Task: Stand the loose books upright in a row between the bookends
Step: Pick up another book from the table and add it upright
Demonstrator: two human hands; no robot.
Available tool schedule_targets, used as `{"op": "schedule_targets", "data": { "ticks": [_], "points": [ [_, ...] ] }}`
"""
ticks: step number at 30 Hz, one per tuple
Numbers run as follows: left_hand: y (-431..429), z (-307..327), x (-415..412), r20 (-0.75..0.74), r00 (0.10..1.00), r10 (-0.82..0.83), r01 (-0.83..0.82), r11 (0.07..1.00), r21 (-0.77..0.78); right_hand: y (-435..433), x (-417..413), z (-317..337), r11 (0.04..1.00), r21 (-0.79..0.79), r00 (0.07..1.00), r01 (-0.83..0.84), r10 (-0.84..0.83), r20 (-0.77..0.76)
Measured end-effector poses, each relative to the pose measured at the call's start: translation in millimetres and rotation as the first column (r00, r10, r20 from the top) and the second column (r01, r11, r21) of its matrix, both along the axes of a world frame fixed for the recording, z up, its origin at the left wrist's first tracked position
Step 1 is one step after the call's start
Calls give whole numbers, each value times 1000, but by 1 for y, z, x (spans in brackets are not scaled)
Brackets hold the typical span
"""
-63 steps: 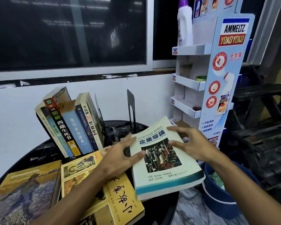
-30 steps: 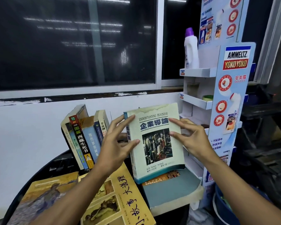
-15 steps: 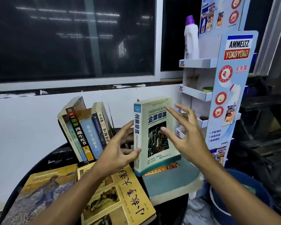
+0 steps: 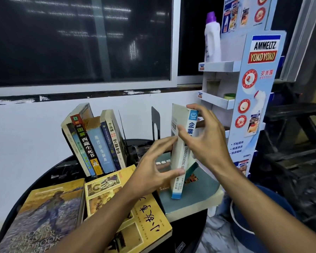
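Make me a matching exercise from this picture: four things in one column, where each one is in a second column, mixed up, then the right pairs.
Things
1. white bottle
2. yellow book
3. white book
4. black bookend

Places
A. held upright between the left hand and the right hand
B. on the top shelf of the cardboard stand
C. lying flat on the table, near the front
D. standing right of the leaning books

Pairs: 1-B, 2-C, 3-A, 4-D

Shop-like corner: cardboard Ammeltz display stand [image 4: 259, 88] beside a dark window [image 4: 80, 39]
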State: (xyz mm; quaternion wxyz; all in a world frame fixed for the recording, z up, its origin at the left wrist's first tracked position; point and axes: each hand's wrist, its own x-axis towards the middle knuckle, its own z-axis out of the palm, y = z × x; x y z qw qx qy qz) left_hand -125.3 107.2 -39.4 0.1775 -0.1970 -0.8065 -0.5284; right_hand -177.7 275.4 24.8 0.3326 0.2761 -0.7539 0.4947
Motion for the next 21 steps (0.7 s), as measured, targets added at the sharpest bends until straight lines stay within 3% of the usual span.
{"op": "schedule_targets", "data": {
  "ticks": [11, 21],
  "points": [
    [14, -10, -3, 38, 998, -42, 38, 994, 99, 13, 11, 14, 998, 54, 999, 12, -14, 29],
    [11, -2, 1, -24, 999, -31, 35, 984, 174, 5, 23, 35, 993, 97, 994, 66, -58, -92]
  ]
}}
